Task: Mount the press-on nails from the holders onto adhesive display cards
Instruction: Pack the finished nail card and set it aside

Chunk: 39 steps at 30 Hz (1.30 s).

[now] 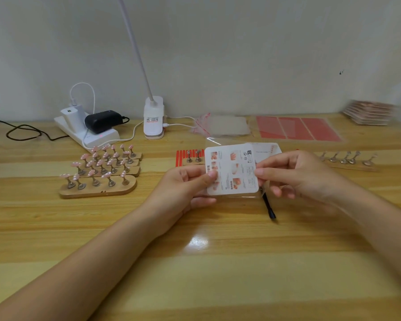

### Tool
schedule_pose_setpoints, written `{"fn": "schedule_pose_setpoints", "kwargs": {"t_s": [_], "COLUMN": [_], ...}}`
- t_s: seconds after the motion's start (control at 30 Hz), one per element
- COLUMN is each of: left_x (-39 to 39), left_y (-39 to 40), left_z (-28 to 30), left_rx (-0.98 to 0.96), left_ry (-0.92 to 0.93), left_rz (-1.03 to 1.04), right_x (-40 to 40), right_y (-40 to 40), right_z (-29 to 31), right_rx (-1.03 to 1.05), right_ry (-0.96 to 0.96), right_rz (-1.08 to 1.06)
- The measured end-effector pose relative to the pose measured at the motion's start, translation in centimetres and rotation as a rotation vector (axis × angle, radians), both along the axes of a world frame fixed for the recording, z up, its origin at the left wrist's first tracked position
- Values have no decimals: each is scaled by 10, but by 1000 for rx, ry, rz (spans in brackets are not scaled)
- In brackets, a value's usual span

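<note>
Pinching one printed card (232, 169) from both sides: left hand (183, 188) has thumb over the card's left edge with fingers (204, 201) behind; right hand (294, 174) grips the right edge, thumb on the face. A clear sleeve (218, 142) shows above the card, and a second card (267, 150) peeks out behind; whether the front one is going in or coming out, cannot tell.

Risks, as I judge them: two cards clinging together and one slipping to the desk (195, 262); the sleeve creasing under a hard pinch; a black pen (269, 208) lying just under the right hand getting knocked.

Holders: four wooden bases (97, 188) toward the desk's left edge carry pink nails (107, 175). Two more, just behind the card (191, 158) and toward the right edge (347, 162), show bare pegs. A bag (227, 127) near the back edge; contents unclear.
</note>
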State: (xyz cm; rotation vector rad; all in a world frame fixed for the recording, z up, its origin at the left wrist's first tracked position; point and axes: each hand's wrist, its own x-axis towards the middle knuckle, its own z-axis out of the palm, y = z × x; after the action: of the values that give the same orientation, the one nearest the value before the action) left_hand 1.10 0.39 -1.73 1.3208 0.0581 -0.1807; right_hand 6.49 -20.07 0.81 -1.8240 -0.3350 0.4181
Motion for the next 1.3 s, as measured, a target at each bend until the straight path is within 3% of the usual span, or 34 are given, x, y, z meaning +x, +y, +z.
{"fn": "schedule_pose_setpoints", "kwargs": {"t_s": [0.7,1.13,1.3], "left_x": [0,1,-1], "left_y": [1,5,4], "left_z": [0,4,4], "left_rx": [17,-18,96], "left_ry": [13,47,26], "left_rz": [-34,-134,-87], "right_x": [-2,-4,-12], "right_y": [7,7,12], "right_z": [-10,-8,-8], "right_rx": [58,7,-4], "right_ry": [-58,-38,-33], "right_rz": [-97,19,110]}}
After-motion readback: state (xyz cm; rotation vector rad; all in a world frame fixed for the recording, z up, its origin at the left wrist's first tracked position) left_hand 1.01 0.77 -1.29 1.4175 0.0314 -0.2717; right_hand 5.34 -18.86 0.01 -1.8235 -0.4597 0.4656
